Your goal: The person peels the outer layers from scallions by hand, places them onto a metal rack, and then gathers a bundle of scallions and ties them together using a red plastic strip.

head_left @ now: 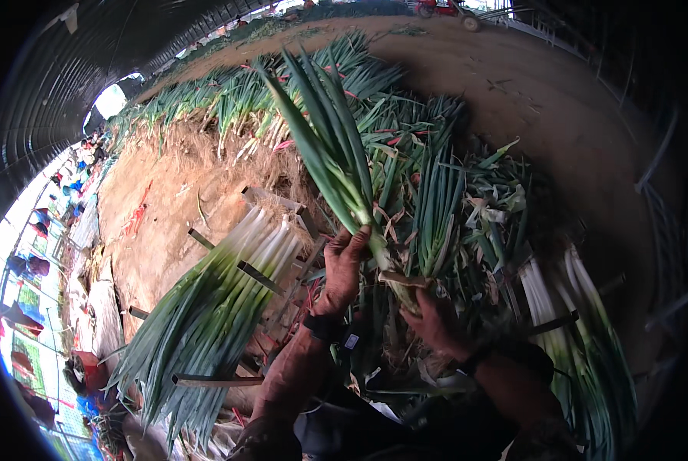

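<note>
My left hand (342, 269) is closed around the stalk of a large green onion (357, 192), just below where its leaves fan out. The leaves point up and away from me. Lower on the same stalk, my right hand (436, 319) is closed near the root end, its fingertips partly hidden. Across the stalk there lies a short flat tan piece (404, 280), whose kind I cannot make out. To the left, a metal rack (278, 200) holds a row of green onions (205, 296) with white stems. More white-stemmed green onions (566, 300) lie on the right.
Loose green onions and leaf scraps (467, 196) are heaped in front of me. Behind them stretches a long pile of green onions (228, 104) with roots showing, some tied in pink. Brown dirt floor (505, 84) extends to the far right, where a red vehicle (436, 8) stands.
</note>
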Available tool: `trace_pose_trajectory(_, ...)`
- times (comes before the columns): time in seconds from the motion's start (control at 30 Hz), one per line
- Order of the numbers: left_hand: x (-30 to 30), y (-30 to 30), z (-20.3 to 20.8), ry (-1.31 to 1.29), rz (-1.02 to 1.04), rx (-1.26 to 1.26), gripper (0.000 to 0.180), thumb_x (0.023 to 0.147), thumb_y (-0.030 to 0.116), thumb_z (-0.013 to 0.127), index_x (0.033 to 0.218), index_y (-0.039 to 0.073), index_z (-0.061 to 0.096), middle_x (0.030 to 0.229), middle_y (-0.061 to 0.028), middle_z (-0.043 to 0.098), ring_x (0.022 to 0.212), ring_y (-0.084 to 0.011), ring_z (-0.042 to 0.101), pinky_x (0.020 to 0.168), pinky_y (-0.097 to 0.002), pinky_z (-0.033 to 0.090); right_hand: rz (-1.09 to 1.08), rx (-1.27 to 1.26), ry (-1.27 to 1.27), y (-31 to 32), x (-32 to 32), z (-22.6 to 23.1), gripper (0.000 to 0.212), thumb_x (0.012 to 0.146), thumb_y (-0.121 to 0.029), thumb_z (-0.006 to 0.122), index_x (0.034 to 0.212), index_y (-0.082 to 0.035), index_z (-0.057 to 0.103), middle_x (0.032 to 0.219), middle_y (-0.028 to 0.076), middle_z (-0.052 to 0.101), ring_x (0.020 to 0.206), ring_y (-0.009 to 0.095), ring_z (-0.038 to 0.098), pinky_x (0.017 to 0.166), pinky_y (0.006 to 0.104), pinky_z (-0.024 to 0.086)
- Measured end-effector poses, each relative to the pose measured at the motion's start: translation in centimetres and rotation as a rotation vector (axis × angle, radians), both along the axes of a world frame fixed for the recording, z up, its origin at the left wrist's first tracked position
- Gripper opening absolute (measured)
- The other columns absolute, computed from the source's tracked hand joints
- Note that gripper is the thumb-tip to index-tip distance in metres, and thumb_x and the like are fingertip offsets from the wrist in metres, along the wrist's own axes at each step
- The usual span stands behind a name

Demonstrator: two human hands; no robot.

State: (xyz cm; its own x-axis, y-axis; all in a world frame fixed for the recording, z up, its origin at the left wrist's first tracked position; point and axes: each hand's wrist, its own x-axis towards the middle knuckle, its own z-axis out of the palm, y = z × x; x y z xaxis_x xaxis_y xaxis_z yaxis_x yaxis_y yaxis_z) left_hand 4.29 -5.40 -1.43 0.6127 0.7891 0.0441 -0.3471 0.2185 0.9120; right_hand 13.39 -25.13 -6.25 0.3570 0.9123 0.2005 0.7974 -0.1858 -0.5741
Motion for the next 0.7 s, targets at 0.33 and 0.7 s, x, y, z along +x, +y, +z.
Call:
trace_pose_trajectory(0.33, -2.3, 0.3, -1.7, 0.229, -0.39, 0.388, 0.028, 0.098, 0.02, 0.055, 0.101, -0.004, 0.069, 0.09, -0.0097, 0.073, 0.076, -0.017, 0.069, 0.067, -0.0297, 0.057, -0.073, 0.16, 0.507, 2.0, 2.3, 3.9, 0.034, 0.088, -0.022, 0.073, 0.114, -0.002, 0.062, 0.099, 0.013, 0.069, 0.086, 0.015, 0.065, 0.077, 0.0318, 0.051)
trace_pose_trajectory(0.7, -3.4, 1.9, -6.0, -0.366, -0.645, -0.008, 0.038, 0.095, 0.034, 0.057, 0.116, 0.002, 0.06, 0.107, -0.0133, 0.067, 0.097, -0.0212, 0.066, 0.072, -0.0341, 0.053, 0.042, 0.275, 0.569, -0.2, 3.2, 1.0, 0.028, 0.089, -0.009, 0.07, 0.114, 0.0, 0.061, 0.096, 0.009, 0.068, 0.09, 0.013, 0.064, 0.079, 0.0283, 0.052)
